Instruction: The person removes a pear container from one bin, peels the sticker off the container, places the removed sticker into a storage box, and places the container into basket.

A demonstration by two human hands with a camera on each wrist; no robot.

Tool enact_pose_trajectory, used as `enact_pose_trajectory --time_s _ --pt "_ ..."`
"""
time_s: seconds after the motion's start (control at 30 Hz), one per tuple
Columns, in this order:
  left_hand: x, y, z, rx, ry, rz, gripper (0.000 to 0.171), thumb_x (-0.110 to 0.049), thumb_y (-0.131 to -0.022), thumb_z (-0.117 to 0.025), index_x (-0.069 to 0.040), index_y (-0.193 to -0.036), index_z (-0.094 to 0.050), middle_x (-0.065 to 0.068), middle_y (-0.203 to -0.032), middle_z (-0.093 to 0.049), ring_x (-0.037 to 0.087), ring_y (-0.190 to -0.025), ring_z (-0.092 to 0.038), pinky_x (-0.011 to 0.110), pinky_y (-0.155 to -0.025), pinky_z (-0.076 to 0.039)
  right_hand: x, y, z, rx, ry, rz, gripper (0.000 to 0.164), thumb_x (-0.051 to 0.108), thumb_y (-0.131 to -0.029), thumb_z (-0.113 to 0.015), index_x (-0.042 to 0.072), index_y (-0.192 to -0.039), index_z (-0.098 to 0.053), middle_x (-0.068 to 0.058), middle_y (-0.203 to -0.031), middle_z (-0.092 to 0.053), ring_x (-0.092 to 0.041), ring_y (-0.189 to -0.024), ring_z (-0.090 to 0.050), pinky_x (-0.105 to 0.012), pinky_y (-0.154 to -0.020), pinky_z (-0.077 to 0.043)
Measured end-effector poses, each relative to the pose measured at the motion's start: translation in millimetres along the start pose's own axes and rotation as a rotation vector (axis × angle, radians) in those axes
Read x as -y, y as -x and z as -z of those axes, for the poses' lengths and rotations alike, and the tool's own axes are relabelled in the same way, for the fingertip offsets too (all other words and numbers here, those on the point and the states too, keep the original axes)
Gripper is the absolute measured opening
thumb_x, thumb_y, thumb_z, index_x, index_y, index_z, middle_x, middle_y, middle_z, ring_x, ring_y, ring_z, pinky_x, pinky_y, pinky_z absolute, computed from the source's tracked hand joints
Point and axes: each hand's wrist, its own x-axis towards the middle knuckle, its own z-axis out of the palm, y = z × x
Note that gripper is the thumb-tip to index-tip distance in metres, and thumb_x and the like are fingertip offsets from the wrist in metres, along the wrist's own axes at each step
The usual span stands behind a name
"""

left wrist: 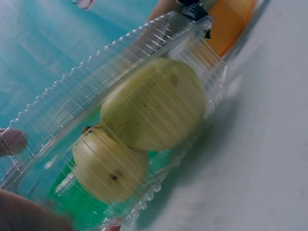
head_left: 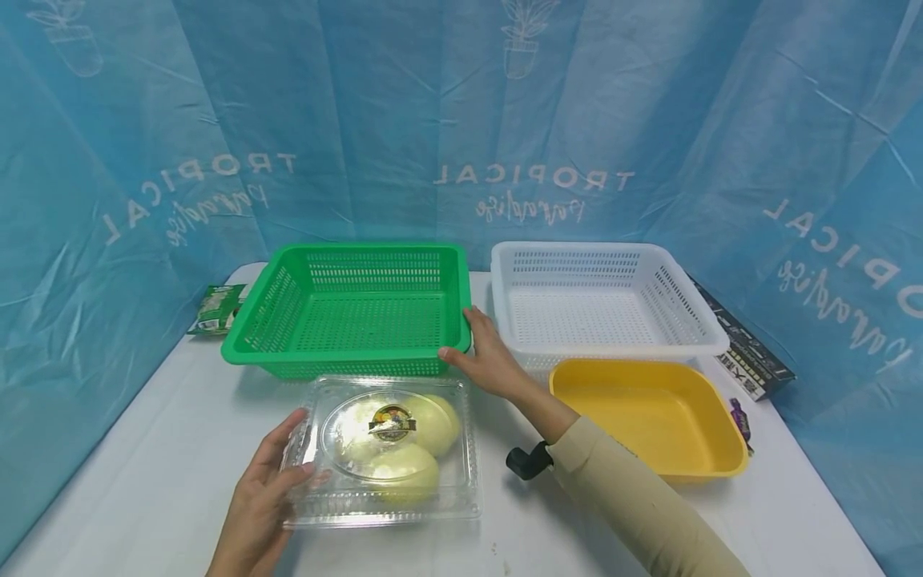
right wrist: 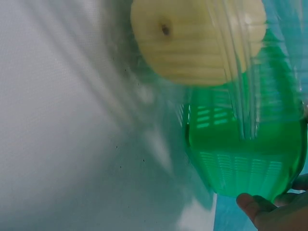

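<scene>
My left hand grips the left side of a clear plastic clamshell box, thumb over its lid. Inside lie round, pale yellow-green fruits, pear-like in the left wrist view, some with a dark spot at one end. An oval gold-and-black label is stuck on the lid. At the front right corner of a green slotted basket, my right hand grips the rim between thumb and fingers. The box is just in front of this basket, on the near side.
To the right of the green basket stands a white slotted basket, with a yellow tub in front of it. A green packet lies at far left. A black box and a small purple wrapper lie at right. Blue curtains enclose the table.
</scene>
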Motion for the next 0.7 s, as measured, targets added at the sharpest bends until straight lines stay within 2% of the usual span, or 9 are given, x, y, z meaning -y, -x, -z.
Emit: enact_pose_trajectory --time_s 0.13,0.23,0.33,0.5,0.7 --pt "3.3 -2.2 -4.9 0.001 -0.004 0.016 0.068 0.004 -0.091 -0.046 -0.023 -0.149 -0.024 -0.003 -0.16 0.003 0.022 -0.144 -0.001 0.02 -0.086 -0.052 0.0 0.5 0.2 0.005 -0.007 0.006 0.087 0.043 -0.089 -0.06 0.004 -0.151 -0.013 -0.019 -0.158 -0.011 -0.036 -0.145 -0.018 -0.056 -0.114 -0.024" --pt "5.8 -4.6 -7.9 0.002 -0.02 0.032 0.07 0.004 -0.09 -0.045 -0.024 -0.149 -0.023 0.0 -0.161 0.007 0.029 -0.147 0.007 0.019 -0.09 -0.05 0.0 0.4 0.5 0.005 -0.011 0.013 0.087 0.043 -0.089 -0.06 0.004 -0.151 -0.013 -0.019 -0.158 -0.01 -0.036 -0.145 -0.018 -0.056 -0.114 -0.024" --pt "8.0 -7.3 -10.0 0.007 -0.029 0.059 0.071 0.004 -0.09 -0.045 -0.026 -0.15 -0.021 0.003 -0.16 0.01 0.032 -0.148 0.008 0.02 -0.091 -0.05 -0.2 0.3 0.9 0.009 -0.006 0.012 0.087 0.044 -0.09 -0.06 0.005 -0.151 -0.012 -0.019 -0.158 -0.01 -0.036 -0.145 -0.017 -0.056 -0.114 -0.023" --pt "9.5 -9.5 -11.4 0.013 -0.054 0.078 0.071 0.001 -0.09 -0.048 -0.028 -0.149 -0.021 0.001 -0.161 0.008 0.029 -0.148 0.008 0.022 -0.09 -0.05 -0.8 -0.1 1.4 0.019 -0.003 0.004 0.086 0.044 -0.09 -0.059 0.007 -0.152 -0.011 -0.018 -0.158 -0.008 -0.037 -0.145 -0.017 -0.057 -0.114 -0.023" --pt "12.0 -9.7 -13.1 0.061 -0.149 0.048 0.071 -0.004 -0.091 -0.054 -0.026 -0.149 -0.021 0.002 -0.159 -0.003 0.029 -0.147 -0.003 0.007 -0.091 -0.041 -0.3 -0.1 1.1 0.014 0.008 0.008 0.085 0.042 -0.09 -0.059 0.006 -0.151 -0.012 -0.019 -0.158 -0.009 -0.037 -0.145 -0.017 -0.056 -0.114 -0.023"
